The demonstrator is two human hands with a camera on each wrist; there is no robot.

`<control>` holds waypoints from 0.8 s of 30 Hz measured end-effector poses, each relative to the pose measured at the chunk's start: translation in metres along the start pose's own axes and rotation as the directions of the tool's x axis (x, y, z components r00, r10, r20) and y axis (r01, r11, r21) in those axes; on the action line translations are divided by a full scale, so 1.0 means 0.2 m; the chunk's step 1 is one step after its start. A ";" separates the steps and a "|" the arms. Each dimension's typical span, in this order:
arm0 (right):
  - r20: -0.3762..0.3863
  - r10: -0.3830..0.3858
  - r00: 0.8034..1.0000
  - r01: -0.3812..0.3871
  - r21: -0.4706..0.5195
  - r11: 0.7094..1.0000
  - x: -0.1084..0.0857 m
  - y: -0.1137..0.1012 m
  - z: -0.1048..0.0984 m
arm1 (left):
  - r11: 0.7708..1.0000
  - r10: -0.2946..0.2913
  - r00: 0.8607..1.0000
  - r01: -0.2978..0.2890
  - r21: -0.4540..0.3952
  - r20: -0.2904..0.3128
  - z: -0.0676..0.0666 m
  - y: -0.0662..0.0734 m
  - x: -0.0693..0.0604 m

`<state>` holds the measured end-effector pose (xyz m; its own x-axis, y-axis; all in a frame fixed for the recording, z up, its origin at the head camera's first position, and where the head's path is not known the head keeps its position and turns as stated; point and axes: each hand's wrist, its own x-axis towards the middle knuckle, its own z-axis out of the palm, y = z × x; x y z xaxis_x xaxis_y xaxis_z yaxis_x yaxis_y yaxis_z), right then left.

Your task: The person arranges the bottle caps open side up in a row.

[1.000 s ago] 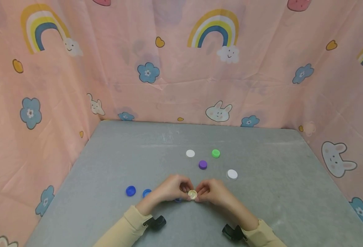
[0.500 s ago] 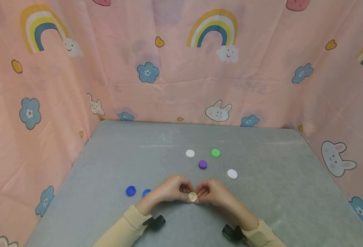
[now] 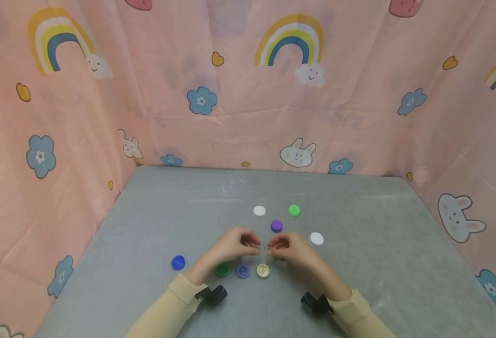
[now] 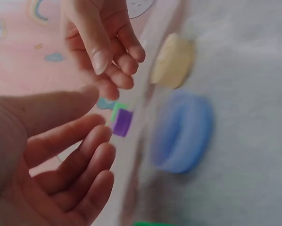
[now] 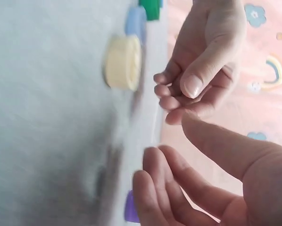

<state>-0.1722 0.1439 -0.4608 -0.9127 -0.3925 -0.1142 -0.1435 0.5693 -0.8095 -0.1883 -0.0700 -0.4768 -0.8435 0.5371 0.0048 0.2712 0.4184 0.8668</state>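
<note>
A cream bottle cap lies hollow side up on the grey table, just nearer than my two hands. My left hand is above the table with loosely bent fingers and nothing in them. Facing it across a small gap, my right hand holds nothing either; its thumb and fingers are apart. Left of the cream cap, a pale blue cap and a dark green cap form a row with it. In the left wrist view, the cream cap and blue cap look blurred.
Beyond the hands lie a purple cap, a bright green cap and two white discs, one at the back and one at right. A dark blue cap sits at left. A printed pink curtain surrounds the table.
Both hands have let go of the cream cap and moved away from me, slightly apart. The cap stays on the table. The dark green cap has come into view; another blue one is now hidden.
</note>
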 end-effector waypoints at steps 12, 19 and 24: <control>-0.239 0.083 0.968 -0.094 -0.036 0.995 0.22 -0.05 -0.09 | 0.993 -0.118 0.976 0.117 -0.018 -0.181 -0.13 0.00 0.16; -0.255 0.089 0.963 -0.103 -0.042 0.994 0.33 -0.02 -0.10 | 0.985 -0.169 0.961 0.169 -0.016 -0.218 -0.17 -0.02 0.27; -0.267 0.074 0.961 -0.090 -0.048 0.995 0.39 0.01 -0.09 | 0.978 -0.209 0.952 0.207 -0.032 -0.225 -0.18 -0.07 0.34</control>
<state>-0.2503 0.1279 -0.4616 -0.9897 -0.1420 -0.0156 -0.0793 0.6366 -0.7671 -0.2664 -0.0655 -0.4696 -0.9638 0.2589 -0.0640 0.0759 0.4965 0.8647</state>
